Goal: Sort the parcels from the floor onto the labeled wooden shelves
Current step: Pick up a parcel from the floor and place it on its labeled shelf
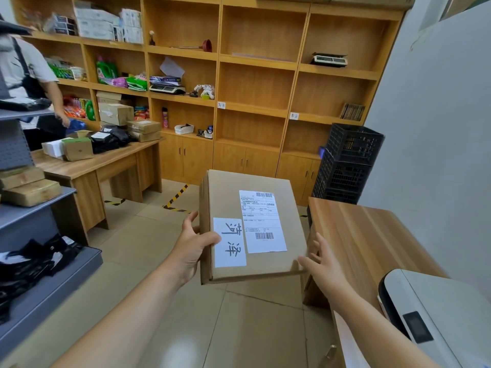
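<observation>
I hold a brown cardboard parcel (231, 197) in front of me at chest height, its top bearing a printed shipping label and a white slip with large handwritten characters. My left hand (190, 245) grips its left edge, thumb on top. My right hand (322, 266) is at the near right corner, fingers spread against the side. Ahead stand the wooden shelves (255, 62), with small white paper labels (221, 105) on two shelf edges; the compartments around the labels are bare.
A wooden desk (366, 235) is close on my right with a white printer (435, 309) on it. Stacked black crates (345, 166) stand by the wall. Left are a desk with parcels (87, 163), grey metal racks (39, 203) and another person (29, 81).
</observation>
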Motion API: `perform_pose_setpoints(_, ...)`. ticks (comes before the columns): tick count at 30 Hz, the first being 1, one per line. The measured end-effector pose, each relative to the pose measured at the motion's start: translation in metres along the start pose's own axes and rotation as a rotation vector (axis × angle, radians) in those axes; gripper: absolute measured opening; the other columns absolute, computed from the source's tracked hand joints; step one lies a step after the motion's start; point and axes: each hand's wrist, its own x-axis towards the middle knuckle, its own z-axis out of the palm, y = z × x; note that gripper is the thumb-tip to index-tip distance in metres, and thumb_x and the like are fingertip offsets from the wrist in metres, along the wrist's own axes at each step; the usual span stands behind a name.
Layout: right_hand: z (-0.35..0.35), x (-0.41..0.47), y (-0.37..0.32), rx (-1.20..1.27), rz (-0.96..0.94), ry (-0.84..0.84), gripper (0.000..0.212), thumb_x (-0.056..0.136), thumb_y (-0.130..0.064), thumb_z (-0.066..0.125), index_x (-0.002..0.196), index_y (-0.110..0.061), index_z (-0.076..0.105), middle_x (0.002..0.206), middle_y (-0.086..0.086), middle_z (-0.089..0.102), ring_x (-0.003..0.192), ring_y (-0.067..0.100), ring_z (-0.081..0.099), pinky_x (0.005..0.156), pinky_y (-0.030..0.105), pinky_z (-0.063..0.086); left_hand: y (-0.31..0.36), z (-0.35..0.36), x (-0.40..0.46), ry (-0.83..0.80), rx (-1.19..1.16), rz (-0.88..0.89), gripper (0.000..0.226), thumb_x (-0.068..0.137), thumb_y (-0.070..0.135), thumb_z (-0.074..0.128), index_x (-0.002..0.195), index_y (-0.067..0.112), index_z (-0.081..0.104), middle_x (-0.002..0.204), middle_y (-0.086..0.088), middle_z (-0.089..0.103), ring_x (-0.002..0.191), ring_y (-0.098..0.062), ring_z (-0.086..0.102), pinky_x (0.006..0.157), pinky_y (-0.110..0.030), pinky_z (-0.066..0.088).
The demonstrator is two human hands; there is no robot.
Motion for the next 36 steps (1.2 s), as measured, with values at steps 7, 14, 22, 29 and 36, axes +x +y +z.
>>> perform_pose_setpoints(7,0.006,0.003,-0.001,0.126,-0.01,0.027,0.061,0.083,-0.006,0.064,0.134,-0.029,0.038,0.119,-0.009,0.05,0.112,0.013,0.044,0.091,0.029,0.037,-0.007,-0.001,0.011,-0.043,-0.033,0.017,0.074,0.059,0.013,0.061,0.126,0.015,0.028,0.105,-0.003,0.055,0.084,-0.019,0.061,0.056,-0.025,0.048)
perform_pose_setpoints(14,0.013,0.01,0.006,0.101,-0.055,0.12,0.067,0.077,-0.01,0.069,0.132,-0.034,0.039,0.12,-0.012,0.049,0.117,0.016,0.044,0.098,0.038,0.042,-0.024,-0.011,0.036,-0.043,0.066,0.06,0.059,0.07,0.032,0.063,0.126,0.034,0.045,0.131,-0.004,0.047,0.113,-0.02,0.056,0.087,-0.04,0.053)
perform_pose_setpoints(22,0.042,0.023,0.003,0.084,-0.042,0.171,0.068,0.063,-0.023,0.069,0.121,-0.043,0.041,0.126,-0.009,0.053,0.117,0.018,0.051,0.1,0.049,0.044,-0.025,-0.024,0.063,-0.044,0.232,0.097,0.075,0.083,0.01,0.06,0.143,0.036,0.024,0.135,-0.001,0.045,0.117,-0.024,0.052,0.085,-0.034,0.049)
perform_pose_setpoints(29,0.058,0.049,0.0,0.08,-0.075,0.215,0.07,0.073,-0.008,0.069,0.13,-0.034,0.039,0.131,-0.008,0.05,0.122,0.013,0.045,0.104,0.043,0.041,-0.021,-0.035,0.094,-0.134,0.383,0.14,0.089,0.077,0.005,0.068,0.146,0.031,0.017,0.13,0.003,0.042,0.115,-0.012,0.045,0.091,-0.034,0.046)
perform_pose_setpoints(36,0.059,0.103,0.012,0.059,-0.064,0.271,0.072,0.074,-0.01,0.066,0.134,-0.037,0.035,0.134,-0.012,0.049,0.124,0.008,0.046,0.105,0.043,0.042,-0.03,-0.016,0.147,-0.083,0.515,0.209,0.084,0.078,0.0,0.065,0.145,0.023,0.02,0.137,-0.003,0.029,0.114,-0.008,0.037,0.088,-0.028,0.041)
